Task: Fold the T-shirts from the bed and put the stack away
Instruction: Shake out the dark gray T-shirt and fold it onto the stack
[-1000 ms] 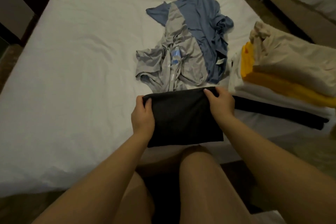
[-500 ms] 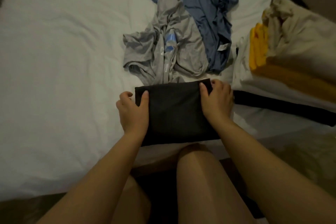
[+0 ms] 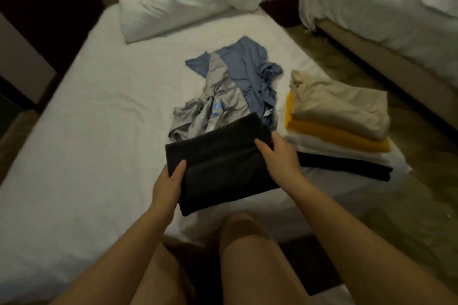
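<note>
Folded black T-shirt at the near edge of the bed, gripped at its 9 and 3 o'clock ends by left hand and right hand. Soft, light, likely floppy: support both ends. Stack lies at 3 o'clock.

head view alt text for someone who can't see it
The left hand and right hand hold a folded black T-shirt over a white bed. Beyond it lie a crumpled grey shirt and blue shirt, with a folded stack to the right.
</note>
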